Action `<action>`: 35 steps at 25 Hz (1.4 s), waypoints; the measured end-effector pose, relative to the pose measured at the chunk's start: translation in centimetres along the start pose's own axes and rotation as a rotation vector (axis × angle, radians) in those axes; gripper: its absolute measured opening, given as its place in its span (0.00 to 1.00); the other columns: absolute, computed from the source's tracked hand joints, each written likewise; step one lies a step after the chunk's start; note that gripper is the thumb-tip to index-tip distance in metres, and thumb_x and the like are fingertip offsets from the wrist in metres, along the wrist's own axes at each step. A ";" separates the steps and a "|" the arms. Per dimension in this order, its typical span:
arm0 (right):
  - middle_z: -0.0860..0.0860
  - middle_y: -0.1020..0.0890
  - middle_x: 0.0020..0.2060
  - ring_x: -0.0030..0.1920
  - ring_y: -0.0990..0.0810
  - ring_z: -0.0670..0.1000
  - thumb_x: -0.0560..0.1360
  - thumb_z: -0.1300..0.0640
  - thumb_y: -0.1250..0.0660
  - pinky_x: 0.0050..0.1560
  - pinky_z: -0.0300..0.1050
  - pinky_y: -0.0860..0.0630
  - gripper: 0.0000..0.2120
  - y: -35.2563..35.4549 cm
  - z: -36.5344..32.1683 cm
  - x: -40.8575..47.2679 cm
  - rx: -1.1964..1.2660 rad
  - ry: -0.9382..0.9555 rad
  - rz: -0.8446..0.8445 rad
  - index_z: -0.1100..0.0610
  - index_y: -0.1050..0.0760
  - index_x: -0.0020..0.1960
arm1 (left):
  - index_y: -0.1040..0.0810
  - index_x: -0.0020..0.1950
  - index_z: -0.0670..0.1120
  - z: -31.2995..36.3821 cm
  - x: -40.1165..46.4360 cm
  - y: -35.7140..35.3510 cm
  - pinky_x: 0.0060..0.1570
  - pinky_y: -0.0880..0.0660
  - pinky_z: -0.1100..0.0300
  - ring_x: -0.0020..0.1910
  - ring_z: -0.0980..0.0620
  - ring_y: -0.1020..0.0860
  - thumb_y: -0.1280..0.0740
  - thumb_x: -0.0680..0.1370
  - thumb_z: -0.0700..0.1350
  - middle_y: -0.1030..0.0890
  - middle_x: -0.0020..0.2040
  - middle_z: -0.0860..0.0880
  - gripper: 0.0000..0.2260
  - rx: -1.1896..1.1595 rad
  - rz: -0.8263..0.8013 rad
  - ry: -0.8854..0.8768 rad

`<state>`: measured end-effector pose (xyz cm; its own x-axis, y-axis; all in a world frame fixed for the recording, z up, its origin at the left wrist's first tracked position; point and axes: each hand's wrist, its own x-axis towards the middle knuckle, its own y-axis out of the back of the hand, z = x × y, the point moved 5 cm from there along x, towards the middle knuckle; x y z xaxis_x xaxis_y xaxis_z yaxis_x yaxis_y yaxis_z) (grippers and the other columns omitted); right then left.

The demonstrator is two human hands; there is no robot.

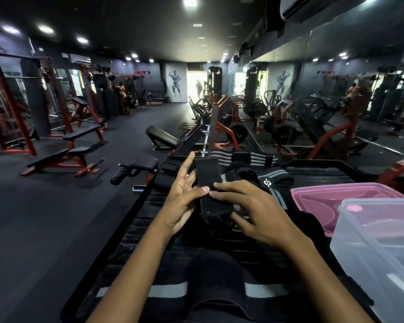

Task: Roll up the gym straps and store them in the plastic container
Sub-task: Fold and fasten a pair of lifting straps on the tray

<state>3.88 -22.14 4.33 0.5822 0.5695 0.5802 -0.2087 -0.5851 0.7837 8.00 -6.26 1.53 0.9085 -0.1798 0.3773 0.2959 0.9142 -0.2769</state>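
Head view: both hands pinch one black strap [207, 180], left hand [184, 194] and right hand [250, 206] about equally near. Its long axis runs straight away from the body. Roughly three more straps lie beyond on the tabletop [324, 173]; pile's dark, hard to count. One clear container [378, 241] sits right, with one pink lid [336, 194].

Matt cloth strap [208, 183]; translucent plastic container [373, 248] (glossy, smooth).

A black ribbed platform [313, 170] carries everything. On it lie several black straps with grey stripes [261, 157], a pink lid [336, 194] and, just beside it, a clear plastic container [369, 241].
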 end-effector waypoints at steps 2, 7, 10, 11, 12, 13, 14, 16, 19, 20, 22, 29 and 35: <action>0.43 0.22 0.63 0.64 0.26 0.45 0.71 0.54 0.44 0.62 0.46 0.26 0.23 0.2 0.0 0.1 0.073 0.038 0.054 0.50 0.22 0.63 | 0.41 0.76 0.54 -0.1 -0.1 -0.2 0.66 0.29 0.49 0.68 0.44 0.27 0.35 0.73 0.32 0.26 0.69 0.44 0.36 0.009 -0.014 -0.004; 0.44 0.18 0.44 0.46 0.20 0.45 0.76 0.63 0.35 0.47 0.41 0.26 0.07 1.3 -0.2 0.4 0.555 0.017 0.218 0.58 0.19 0.50 | 0.38 0.75 0.53 0.1 -0.2 -0.6 0.54 0.21 0.58 0.60 0.47 0.22 0.34 0.72 0.33 0.24 0.66 0.41 0.34 -0.034 -0.006 0.007; 0.49 0.17 0.43 0.45 0.20 0.42 0.77 0.61 0.35 0.46 0.35 0.26 0.06 1.2 0.4 0.5 0.718 -0.095 0.280 0.58 0.20 0.50 | 0.36 0.74 0.53 -0.1 -0.3 -0.8 0.52 0.21 0.59 0.59 0.47 0.21 0.34 0.71 0.33 0.24 0.66 0.40 0.34 -0.054 0.018 0.017; 0.52 0.17 0.43 0.45 0.20 0.44 0.78 0.61 0.35 0.45 0.36 0.25 0.06 1.1 0.6 0.7 0.756 -0.134 0.290 0.60 0.20 0.51 | 0.36 0.74 0.52 -0.2 -0.3 -0.8 0.53 0.21 0.58 0.58 0.47 0.21 0.33 0.71 0.33 0.24 0.66 0.40 0.34 -0.060 0.025 0.016; 0.53 0.17 0.43 0.44 0.20 0.44 0.77 0.62 0.35 0.43 0.37 0.24 0.06 1.0 0.8 0.8 0.801 -0.174 0.312 0.61 0.21 0.51 | 0.35 0.74 0.51 -0.1 -0.3 -0.8 0.55 0.21 0.56 0.59 0.47 0.22 0.34 0.70 0.33 0.24 0.66 0.39 0.34 -0.074 0.026 0.014; 0.52 0.16 0.40 0.41 0.20 0.43 0.77 0.63 0.35 0.39 0.36 0.24 0.04 0.9 1.1 1.0 0.851 -0.217 0.342 0.61 0.21 0.49 | 0.35 0.74 0.50 -0.1 -0.3 -0.9 0.57 0.23 0.54 0.59 0.46 0.22 0.34 0.70 0.32 0.25 0.66 0.38 0.33 -0.088 0.020 0.009; 0.48 0.17 0.38 0.38 0.20 0.42 0.77 0.64 0.35 0.36 0.34 0.25 0.04 1.0 1.3 1.2 0.892 -0.259 0.370 0.60 0.22 0.47 | 0.35 0.74 0.49 0.0 -0.3 -1.1 0.59 0.24 0.53 0.59 0.45 0.23 0.35 0.69 0.31 0.25 0.67 0.37 0.33 -0.097 0.010 0.002; 0.46 0.18 0.35 0.35 0.21 0.41 0.76 0.63 0.34 0.33 0.32 0.27 0.04 0.9 1.9 1.9 0.912 -0.323 0.394 0.59 0.22 0.43 | 0.35 0.74 0.48 0.0 -0.4 -1.4 0.59 0.24 0.53 0.59 0.45 0.23 0.37 0.69 0.30 0.25 0.67 0.38 0.33 -0.099 -0.011 -0.007; 0.53 0.19 0.34 0.32 0.24 0.46 0.75 0.58 0.31 0.30 0.35 0.29 0.08 0.9 2.5 3.2 0.833 -0.385 0.374 0.62 0.22 0.42 | 0.34 0.73 0.49 0.0 -0.6 -1.6 0.56 0.23 0.55 0.54 0.48 0.21 0.39 0.69 0.30 0.23 0.65 0.39 0.34 -0.101 -0.030 -0.010; 0.54 0.20 0.33 0.31 0.24 0.46 0.75 0.57 0.30 0.30 0.36 0.29 0.07 0.7 2.6 3.5 0.815 -0.414 0.377 0.60 0.22 0.41 | 0.34 0.73 0.49 0.1 -0.6 -1.5 0.56 0.24 0.55 0.52 0.48 0.20 0.40 0.69 0.30 0.23 0.64 0.39 0.33 -0.110 -0.029 -0.015; 0.51 0.21 0.30 0.29 0.26 0.46 0.75 0.55 0.30 0.29 0.38 0.31 0.09 0.1 2.9 3.6 0.774 -0.493 0.420 0.53 0.23 0.37 | 0.33 0.72 0.48 0.3 -0.6 -1.3 0.56 0.25 0.57 0.50 0.50 0.19 0.40 0.70 0.32 0.22 0.63 0.38 0.31 -0.153 -0.002 -0.027; 0.49 0.24 0.35 0.31 0.25 0.45 0.72 0.58 0.27 0.28 0.37 0.29 0.08 -1.2 3.7 2.8 0.915 -0.611 0.473 0.53 0.26 0.46 | 0.35 0.72 0.53 0.5 -0.8 -1.7 0.59 0.23 0.49 0.56 0.45 0.19 0.32 0.72 0.35 0.20 0.60 0.40 0.31 0.060 0.056 -0.112; 0.53 0.22 0.35 0.29 0.23 0.45 0.73 0.57 0.28 0.27 0.38 0.25 0.08 -1.0 3.9 2.5 1.050 -0.662 0.449 0.57 0.25 0.41 | 0.41 0.75 0.51 0.8 -0.8 -2.0 0.54 0.22 0.58 0.55 0.50 0.19 0.35 0.73 0.35 0.22 0.62 0.41 0.33 0.219 -0.006 -0.110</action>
<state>8.63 -22.43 4.11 0.9569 -0.0028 0.2904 0.0471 -0.9852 -0.1648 6.45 -7.61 2.50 0.8659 -0.1556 0.4754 0.2190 0.9724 -0.0806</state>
